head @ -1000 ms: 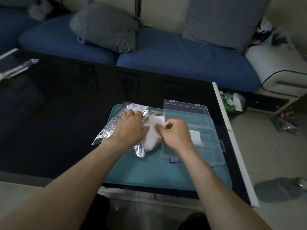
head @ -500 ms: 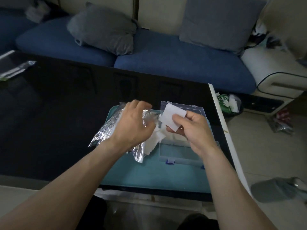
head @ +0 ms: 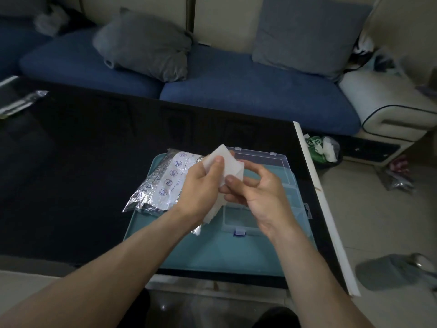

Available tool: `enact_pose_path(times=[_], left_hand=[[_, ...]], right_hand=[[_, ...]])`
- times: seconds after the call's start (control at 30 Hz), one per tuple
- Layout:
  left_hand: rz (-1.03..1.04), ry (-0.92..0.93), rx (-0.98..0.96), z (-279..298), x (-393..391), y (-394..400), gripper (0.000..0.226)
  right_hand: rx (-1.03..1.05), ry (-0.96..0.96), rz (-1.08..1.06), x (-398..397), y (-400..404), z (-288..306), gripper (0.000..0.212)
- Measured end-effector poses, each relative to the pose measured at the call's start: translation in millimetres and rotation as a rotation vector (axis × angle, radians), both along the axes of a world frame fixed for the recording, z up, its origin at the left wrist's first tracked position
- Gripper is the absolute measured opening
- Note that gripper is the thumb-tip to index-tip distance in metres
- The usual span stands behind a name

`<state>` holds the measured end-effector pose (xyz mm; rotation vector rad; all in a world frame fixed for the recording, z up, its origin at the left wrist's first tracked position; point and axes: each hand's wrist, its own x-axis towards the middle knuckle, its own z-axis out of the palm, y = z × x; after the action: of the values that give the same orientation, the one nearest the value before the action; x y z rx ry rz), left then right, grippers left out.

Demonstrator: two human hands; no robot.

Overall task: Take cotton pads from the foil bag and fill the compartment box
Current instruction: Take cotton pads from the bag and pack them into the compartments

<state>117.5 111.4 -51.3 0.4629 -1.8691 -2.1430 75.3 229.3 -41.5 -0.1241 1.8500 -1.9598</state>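
cotton pads (head: 228,162) apparently pinched between left hand (head: 201,188) and right hand (head: 257,192)

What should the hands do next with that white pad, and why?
Probably lower the cotton pad into an open compartment of the clear box. Both the left hand and right hand pinch it in the air above the box, already out of the foil bag.

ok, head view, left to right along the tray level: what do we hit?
foil bag → left hand → cotton pad → right hand → compartment box → table's white edge → bin bag on the floor
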Motion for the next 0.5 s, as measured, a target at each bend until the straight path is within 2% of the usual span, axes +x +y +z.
enact_pose_path(times=[0.13, 0.27, 0.4, 0.5], left_hand=[[0.089, -0.016, 0.078, 0.8, -4.1, -9.7, 0.028], [0.057, -0.022, 0.028, -3.9, -4.8, -21.4, 0.021], [-0.134, -0.047, 0.034, -2.5, -3.0, -25.7, 0.019], [-0.172, -0.036, 0.112, 0.4, -3.9, -24.1, 0.019]], right_hand=[[0.073, 0.062, -0.032, -5.9, 9.0, 7.6, 0.025], [0.141, 0.105, -0.032, -11.3, 18.5, 11.3, 0.015], [0.172, 0.127, 0.043, -11.8, 21.4, 10.9, 0.022], [0.165, 0.140, 0.032, -10.5, 18.9, 8.9, 0.031]])
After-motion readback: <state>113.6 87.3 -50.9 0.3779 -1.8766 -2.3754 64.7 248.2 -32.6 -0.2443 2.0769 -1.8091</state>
